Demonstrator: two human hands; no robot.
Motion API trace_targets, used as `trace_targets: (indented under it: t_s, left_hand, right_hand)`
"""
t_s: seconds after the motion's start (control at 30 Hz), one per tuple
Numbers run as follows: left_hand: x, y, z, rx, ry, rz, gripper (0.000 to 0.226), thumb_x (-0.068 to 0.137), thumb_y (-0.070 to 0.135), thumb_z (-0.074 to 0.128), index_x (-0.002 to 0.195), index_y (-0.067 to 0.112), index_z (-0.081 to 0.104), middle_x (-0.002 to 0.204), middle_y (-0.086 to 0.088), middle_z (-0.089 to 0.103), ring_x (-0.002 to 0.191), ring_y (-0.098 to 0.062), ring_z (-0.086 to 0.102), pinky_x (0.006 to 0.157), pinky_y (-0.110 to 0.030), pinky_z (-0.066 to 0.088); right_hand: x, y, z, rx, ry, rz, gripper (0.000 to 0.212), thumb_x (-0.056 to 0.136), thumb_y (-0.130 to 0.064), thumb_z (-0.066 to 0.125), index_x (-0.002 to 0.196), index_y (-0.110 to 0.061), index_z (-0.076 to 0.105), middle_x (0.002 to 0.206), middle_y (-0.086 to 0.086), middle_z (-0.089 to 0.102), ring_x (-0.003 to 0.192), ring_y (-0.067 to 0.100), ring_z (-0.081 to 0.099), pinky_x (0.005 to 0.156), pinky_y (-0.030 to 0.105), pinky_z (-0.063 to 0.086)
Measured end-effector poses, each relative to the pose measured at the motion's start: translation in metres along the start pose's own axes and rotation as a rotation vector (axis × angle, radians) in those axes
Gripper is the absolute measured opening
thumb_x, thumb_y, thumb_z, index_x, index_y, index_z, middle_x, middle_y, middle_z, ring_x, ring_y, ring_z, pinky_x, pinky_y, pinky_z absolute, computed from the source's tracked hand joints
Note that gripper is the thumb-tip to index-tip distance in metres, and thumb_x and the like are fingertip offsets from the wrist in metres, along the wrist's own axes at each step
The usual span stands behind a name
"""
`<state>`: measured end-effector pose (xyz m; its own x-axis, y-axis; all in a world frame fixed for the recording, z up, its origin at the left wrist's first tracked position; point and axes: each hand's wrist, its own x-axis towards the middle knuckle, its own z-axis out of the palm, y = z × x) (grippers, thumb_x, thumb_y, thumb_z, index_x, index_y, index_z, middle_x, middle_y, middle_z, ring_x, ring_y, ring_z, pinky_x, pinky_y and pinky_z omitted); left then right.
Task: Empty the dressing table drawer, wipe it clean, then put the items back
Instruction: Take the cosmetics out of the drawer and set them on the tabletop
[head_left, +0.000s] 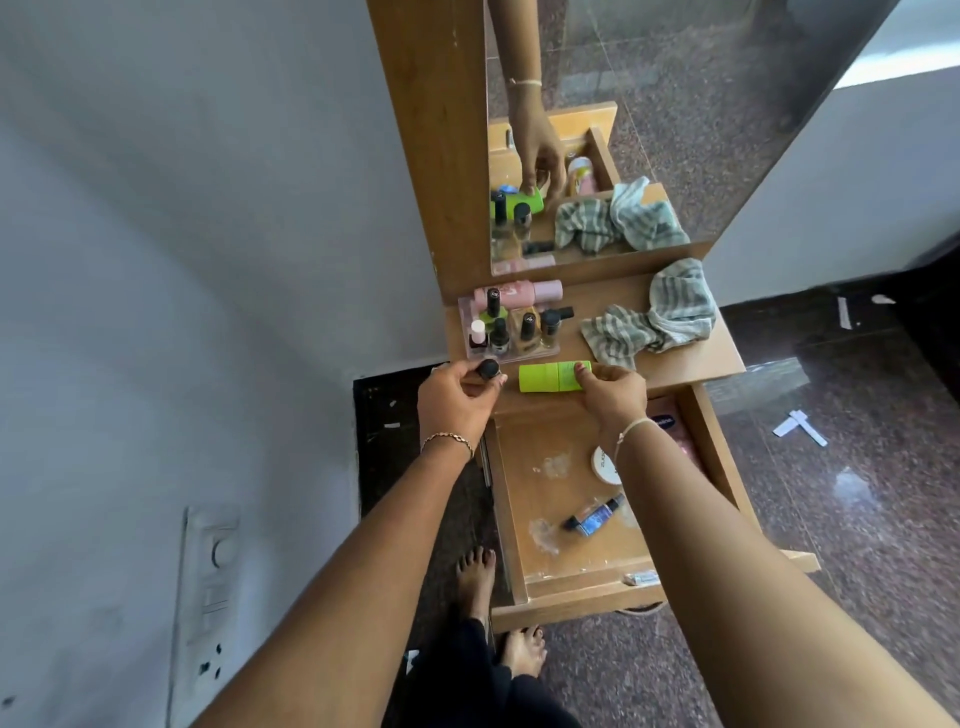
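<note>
Wooden and pulled wide open, the drawer (582, 584) sits below the dressing table top (613, 306), and the step in hand looks like the emptying one. The left hand (457, 400) is clenched around a small black-capped bottle (487, 369), holding it at the table's front edge, at about 6 o'clock from the clear tray of nail polish bottles (511, 325). The right hand (613, 392) grasps one end of a lime-green tube (553, 376) that lies on its side on the table top, at 3 o'clock from the black-capped bottle. A striped cloth (660, 317) lies crumpled at 1 o'clock from the tube, untouched.

Inside the drawer, items remain: a white round jar (605, 464) partly hidden by the right forearm, a small blue-labelled bottle (595, 514) at about 6 o'clock from it, and a pink container (662, 413) at the far right corner. Whitish smears show on the drawer floor.

I judge the task is in its early part. The next move likely calls for letting go of both items on the table, then reaching back down for the jar and bottle before the cloth is of use.
</note>
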<state>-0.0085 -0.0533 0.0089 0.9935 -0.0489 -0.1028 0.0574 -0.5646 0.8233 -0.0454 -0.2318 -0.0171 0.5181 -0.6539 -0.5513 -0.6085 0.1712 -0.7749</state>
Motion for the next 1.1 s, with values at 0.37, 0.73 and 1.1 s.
trace_targets:
  t_s: [0.37,0.73,1.1]
  left_hand:
    - [0.007,-0.003,0.010,0.005,0.012,-0.041,0.031,0.074,0.029,0.078,0.102,0.019,0.070,0.094,0.001,0.070,0.065,-0.002,0.063,0.064,-0.017,0.052]
    - [0.005,-0.004,0.016,-0.111,0.012,-0.035,0.035,0.076,0.017,0.077,0.110,0.016,0.067,0.098,-0.003,0.071,0.086,-0.013,0.068,0.077,-0.027,0.058]
    - [-0.018,-0.007,0.012,-0.112,0.061,-0.112,0.030,0.075,0.021,0.078,0.091,0.025,0.053,0.084,0.006,0.062,0.067,-0.009,0.064,0.065,-0.025,0.055]
  right_hand:
    - [0.007,-0.001,0.010,-0.022,0.000,-0.021,0.040,0.084,-0.025,0.072,0.117,-0.004,0.064,0.115,0.014,0.067,0.108,0.032,0.064,0.099,0.042,0.049]
    - [0.003,0.005,0.009,0.019,0.007,-0.043,0.032,0.082,-0.018,0.072,0.111,-0.008,0.066,0.103,0.009,0.067,0.103,0.030,0.066,0.097,0.044,0.051]
    - [-0.003,0.024,-0.004,0.114,0.039,-0.006,0.027,0.079,-0.018,0.073,0.103,-0.017,0.061,0.101,0.000,0.065,0.106,0.026,0.065,0.097,0.043,0.051]
